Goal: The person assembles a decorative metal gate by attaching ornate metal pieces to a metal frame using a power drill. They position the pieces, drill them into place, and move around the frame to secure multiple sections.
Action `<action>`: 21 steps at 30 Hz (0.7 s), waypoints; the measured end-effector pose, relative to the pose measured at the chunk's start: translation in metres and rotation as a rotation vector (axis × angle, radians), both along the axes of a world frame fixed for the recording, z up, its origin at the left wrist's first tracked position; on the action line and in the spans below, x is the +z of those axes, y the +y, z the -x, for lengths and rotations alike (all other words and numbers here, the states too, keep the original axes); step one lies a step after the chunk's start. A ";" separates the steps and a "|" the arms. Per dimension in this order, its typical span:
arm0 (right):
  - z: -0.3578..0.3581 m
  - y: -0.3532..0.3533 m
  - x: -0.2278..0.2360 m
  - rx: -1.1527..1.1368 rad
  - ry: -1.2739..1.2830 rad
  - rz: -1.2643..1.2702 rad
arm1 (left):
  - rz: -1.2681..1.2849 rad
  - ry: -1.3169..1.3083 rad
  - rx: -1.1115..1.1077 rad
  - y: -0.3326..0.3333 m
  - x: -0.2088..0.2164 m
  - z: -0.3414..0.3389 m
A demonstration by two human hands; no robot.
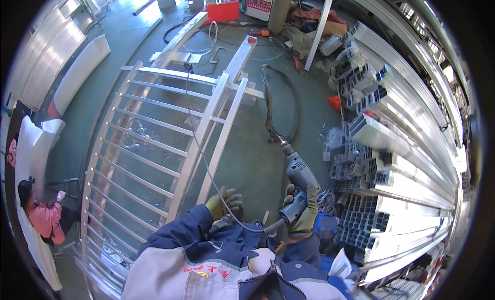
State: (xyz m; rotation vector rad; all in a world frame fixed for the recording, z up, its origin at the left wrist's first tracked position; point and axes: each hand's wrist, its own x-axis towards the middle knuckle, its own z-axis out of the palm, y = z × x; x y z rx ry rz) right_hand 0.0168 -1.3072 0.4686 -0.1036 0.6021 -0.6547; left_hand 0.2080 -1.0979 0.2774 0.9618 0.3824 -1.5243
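My right hand, in a yellow-green work glove, grips the handle of a grey-green electric drill. The drill points away from me, with a thin bit in its chuck. Its grey power cord leaves the handle and loops across in front of my left hand. That hand, gloved alike, has its fingers apart and slightly bent, holding nothing. Just beyond it lies a silver metal railing frame with several crossbars, resting on long metal beams. A narrower metal bar runs along the frame's right side.
Stacked metal tubes fill the right side, their ends facing inward. A dark hose or cable loops on the floor ahead. A red box stands at the back. At left, a person in pink is beside white sheets.
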 end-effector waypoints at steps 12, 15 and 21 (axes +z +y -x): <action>0.018 -0.193 -0.036 -0.242 0.234 0.051 | 0.015 0.090 0.867 -0.144 -0.069 -0.157; 0.023 -0.231 -0.065 -0.267 0.320 -0.017 | -0.011 0.046 1.054 -0.139 -0.076 -0.212; 0.022 -0.315 -0.094 -0.238 0.397 -0.045 | -0.022 -0.162 1.297 -0.160 -0.033 -0.290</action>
